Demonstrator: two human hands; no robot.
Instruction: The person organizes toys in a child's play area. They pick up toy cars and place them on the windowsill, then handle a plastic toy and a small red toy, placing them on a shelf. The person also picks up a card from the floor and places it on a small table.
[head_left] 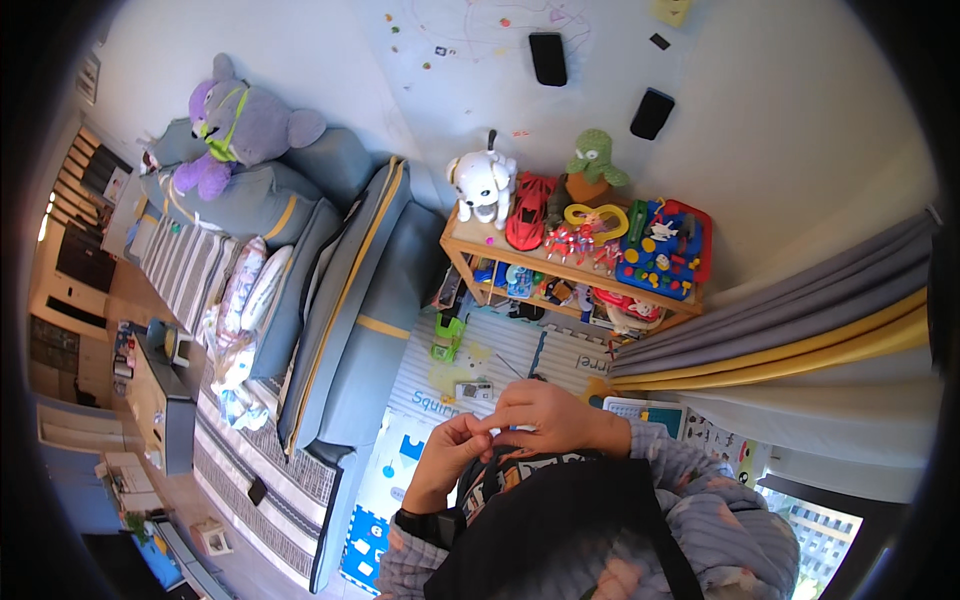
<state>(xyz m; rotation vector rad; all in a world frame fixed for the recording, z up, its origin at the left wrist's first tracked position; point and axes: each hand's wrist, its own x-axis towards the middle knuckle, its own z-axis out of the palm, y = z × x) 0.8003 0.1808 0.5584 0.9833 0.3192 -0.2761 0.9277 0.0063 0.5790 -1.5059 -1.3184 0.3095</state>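
In front of my body, my left hand (452,458) and my right hand (552,416) meet with fingertips pinched together. Something tiny and pale may be between them, but it is too small and covered to name. Both hands are closed. A dark watch (436,526) is on my left wrist. Just below the hands lies a black cloth (560,520) with a strap, worn against my front, and a patterned dark fabric (490,478) shows at its upper edge. Striped grey-blue sleeves (690,480) cover my forearms.
Ahead stands a wooden shelf (575,268) loaded with toys, including a white toy dog (484,186) and a red toy car (530,212). A blue-grey sofa (375,300) is at left, a grey and yellow curtain (800,320) at right. A green toy (447,338) lies on the mat (510,345).
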